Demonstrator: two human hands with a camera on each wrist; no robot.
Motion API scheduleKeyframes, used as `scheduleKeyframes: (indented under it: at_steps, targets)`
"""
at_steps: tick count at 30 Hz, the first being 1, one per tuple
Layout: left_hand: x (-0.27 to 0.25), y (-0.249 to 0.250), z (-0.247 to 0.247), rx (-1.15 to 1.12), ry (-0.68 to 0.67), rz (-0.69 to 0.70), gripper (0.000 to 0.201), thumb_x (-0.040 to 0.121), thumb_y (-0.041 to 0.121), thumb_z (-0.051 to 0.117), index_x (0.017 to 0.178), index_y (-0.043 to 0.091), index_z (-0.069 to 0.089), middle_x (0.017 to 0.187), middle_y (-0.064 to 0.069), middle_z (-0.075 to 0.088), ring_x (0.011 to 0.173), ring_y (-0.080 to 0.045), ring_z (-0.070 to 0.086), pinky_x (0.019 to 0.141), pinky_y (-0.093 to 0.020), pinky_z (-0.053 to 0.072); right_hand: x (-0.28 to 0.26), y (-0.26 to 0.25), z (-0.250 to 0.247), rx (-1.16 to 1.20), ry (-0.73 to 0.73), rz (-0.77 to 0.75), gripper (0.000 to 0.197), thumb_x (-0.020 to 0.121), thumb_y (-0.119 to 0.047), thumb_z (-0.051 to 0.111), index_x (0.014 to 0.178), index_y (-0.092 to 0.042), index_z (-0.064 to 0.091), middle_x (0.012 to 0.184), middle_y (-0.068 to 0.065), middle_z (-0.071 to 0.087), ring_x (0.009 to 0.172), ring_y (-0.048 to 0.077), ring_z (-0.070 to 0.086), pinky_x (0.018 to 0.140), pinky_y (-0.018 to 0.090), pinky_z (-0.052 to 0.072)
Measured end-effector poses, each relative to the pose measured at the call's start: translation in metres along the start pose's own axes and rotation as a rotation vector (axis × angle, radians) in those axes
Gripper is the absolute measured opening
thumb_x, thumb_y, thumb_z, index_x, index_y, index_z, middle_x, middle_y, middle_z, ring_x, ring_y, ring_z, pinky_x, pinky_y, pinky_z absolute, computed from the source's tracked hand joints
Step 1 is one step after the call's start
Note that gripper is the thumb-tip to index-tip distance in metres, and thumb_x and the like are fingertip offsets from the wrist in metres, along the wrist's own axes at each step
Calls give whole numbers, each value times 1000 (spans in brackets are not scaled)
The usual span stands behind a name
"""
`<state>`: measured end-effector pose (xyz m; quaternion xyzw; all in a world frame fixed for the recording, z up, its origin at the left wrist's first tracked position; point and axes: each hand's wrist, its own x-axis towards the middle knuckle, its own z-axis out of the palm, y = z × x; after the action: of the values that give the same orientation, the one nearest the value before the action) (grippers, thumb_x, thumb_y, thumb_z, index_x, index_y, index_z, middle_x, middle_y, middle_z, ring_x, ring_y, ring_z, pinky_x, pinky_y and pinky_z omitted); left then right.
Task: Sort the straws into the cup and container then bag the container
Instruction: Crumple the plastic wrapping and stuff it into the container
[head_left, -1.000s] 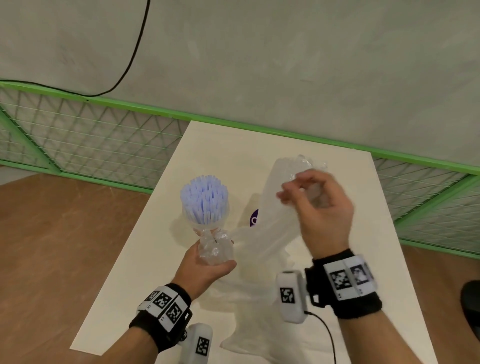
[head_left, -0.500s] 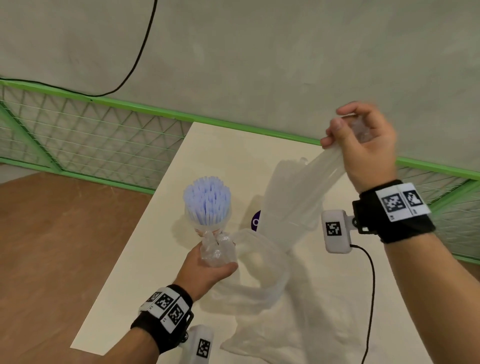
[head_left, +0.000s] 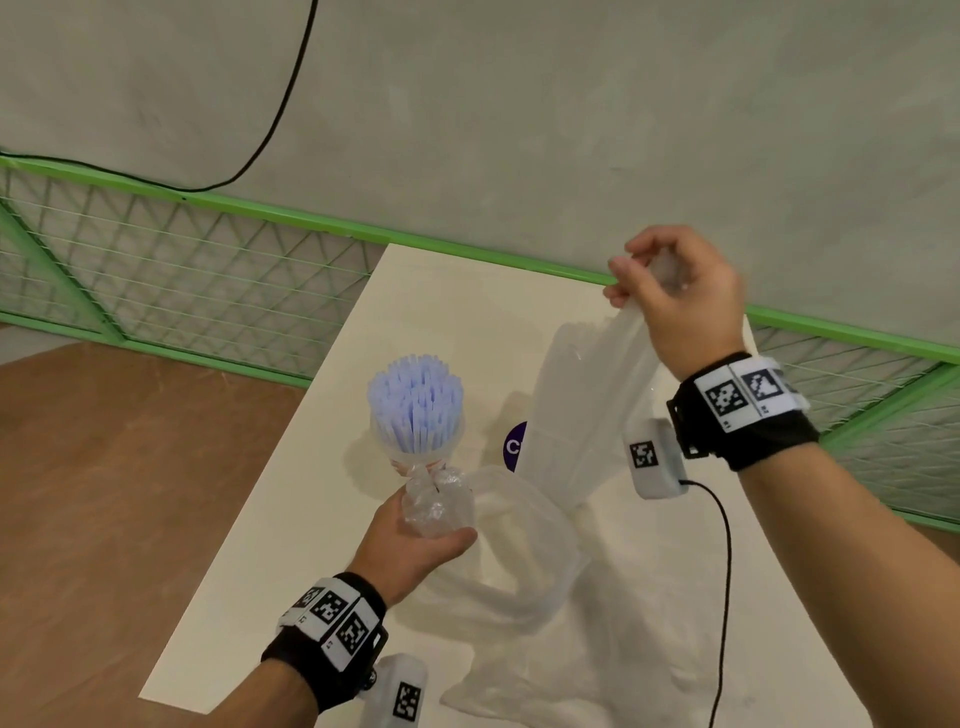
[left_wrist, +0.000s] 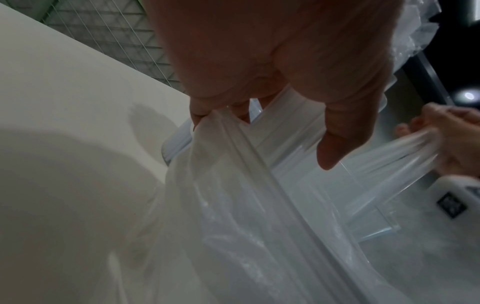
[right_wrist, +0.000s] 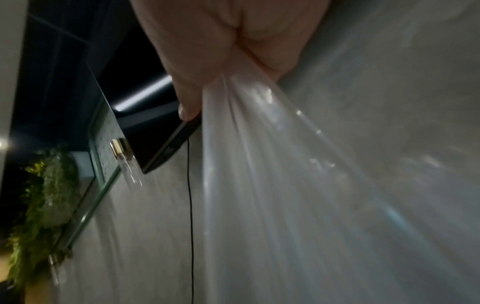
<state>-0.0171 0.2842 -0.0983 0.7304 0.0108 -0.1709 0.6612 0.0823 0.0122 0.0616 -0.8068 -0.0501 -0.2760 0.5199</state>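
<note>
1. Table: cream, rectangular, set against a green-framed mesh fence. It carries every item below.
2. Clear plastic cup: upright near the table's left edge, packed with a dense bundle of pale blue straws standing on end. Sorting into the cup appears finished.
3. Clear rectangular plastic container: on the table right of the cup, draped in bag film. The left wrist view shows it inside the bag mouth; whether it holds straws cannot be told through the film.
4. Thin translucent plastic bag: its body lies crumpled on the near part of the table, its mouth spread between the two hands.
5. Left hand: low, just in front of the cup, fingers curled round a crumpled bunch of bag film, probably one handle.
6. Right hand: raised above the far right of the table, fingers and thumb pinching the other handle, the film drawn taut down toward the container.
7. Purple round sticker: on the table, partly hidden behind the container.
8. Step in hand (judged): bagging the container; the bag is being pulled up round it.
9. Next move calls for (judged): bringing both handles together above the container, keeping it level so it settles to the bag's bottom. The film is thin and slack, so even tension on both sides matters.
</note>
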Motion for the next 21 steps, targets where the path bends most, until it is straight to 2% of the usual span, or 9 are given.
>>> scheduleKeyframes:
  at_steps: [2, 4, 8, 10, 14, 16, 18, 20, 21]
  targets:
    - [0, 0, 1, -6, -3, 3, 54, 61, 19, 81, 112, 15, 65, 105, 15, 71, 94, -2, 67, 75, -17, 50, 11, -16, -6, 42, 28, -62, 13, 89, -16, 72, 93, -23, 62, 84, 3, 63, 64, 28, 71, 62, 39, 59]
    - [0, 1, 1, -17, -5, 5, 52, 62, 17, 81, 112, 14, 65, 104, 15, 71, 93, -2, 67, 73, -15, 50, 19, -30, -11, 70, 41, -113, 11, 91, -16, 71, 96, -19, 61, 86, 4, 61, 63, 32, 71, 59, 38, 57]
    - [0, 1, 1, -7, 1, 4, 48, 66, 10, 83, 110, 14, 66, 103, 18, 70, 90, -1, 67, 71, -13, 50, 25, -41, -17, 71, 22, -199, 13, 91, -18, 70, 99, -20, 60, 84, -5, 60, 63, 31, 70, 59, 44, 57]
    - [0, 1, 1, 3, 2, 3, 45, 70, 4, 82, 110, 14, 66, 102, 21, 70, 90, 1, 67, 70, -12, 49, 21, -38, -14, 74, -17, -213, 15, 90, -19, 72, 97, -24, 60, 80, -6, 61, 63, 31, 70, 61, 47, 58]
    - [0, 1, 0, 17, 10, 4, 46, 71, 3, 82, 112, 14, 65, 103, 21, 69, 90, 1, 67, 71, -12, 49, 6, -17, -2, 58, -81, -161, 14, 90, -19, 72, 93, -28, 61, 80, -2, 64, 67, 25, 72, 65, 41, 59]
    - [0, 1, 0, 24, 15, 6, 47, 71, 4, 82, 114, 16, 65, 105, 23, 68, 92, 1, 66, 71, -12, 49, -6, 0, 3, 4, -116, -137, 7, 93, -19, 68, 93, -25, 65, 85, -2, 67, 76, 21, 72, 73, 40, 58]
    - [-1, 0, 0, 35, 17, 13, 48, 71, 5, 82, 115, 16, 65, 106, 25, 67, 93, 2, 66, 71, -11, 49, -17, 22, 4, -240, -231, -144, 10, 97, -22, 61, 104, -21, 68, 100, -8, 69, 94, 13, 67, 90, 34, 52]
    - [-1, 0, 0, 41, 16, 18, 48, 71, 6, 82, 115, 16, 64, 106, 24, 67, 93, 2, 66, 71, -12, 49, -31, 46, 5, -521, -468, -101, 28, 103, -31, 48, 125, -24, 62, 128, -9, 63, 123, 11, 54, 106, 24, 37]
    - [-1, 0, -1, 44, 15, 19, 48, 72, 6, 82, 115, 16, 64, 106, 24, 67, 93, 1, 66, 71, -12, 49, -38, 55, 5, -614, -607, -66, 36, 104, -37, 40, 136, -28, 54, 142, -10, 53, 137, 13, 41, 111, 27, 29]
